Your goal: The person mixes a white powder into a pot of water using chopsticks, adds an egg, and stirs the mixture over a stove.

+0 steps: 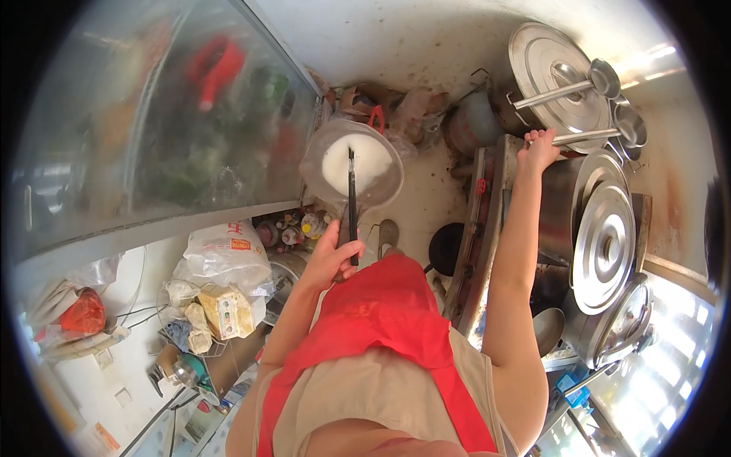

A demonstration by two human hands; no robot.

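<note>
My left hand point(337, 251) is closed around the handle of a wide pan or ladle point(388, 183), with a pair of dark chopsticks point(352, 211) held along it. White liquid point(365, 160) lies in the vessel, and the chopsticks' tips reach over it. Out to the right, my right hand point(539, 147) grips the handle end of a metal ladle point(594, 136). The bowl of that ladle is by the rim of a large lidded stockpot point(557, 74). A second ladle point(554, 94) rests across the pot's lid.
Several lidded metal pots point(605, 248) stand along the stove point(477, 228) at right. A dark wok point(446, 249) is beside the stove. A glass-doored cabinet point(228, 114) fills the upper left; bottles point(291, 234) and a plastic bag point(225, 251) lie below it.
</note>
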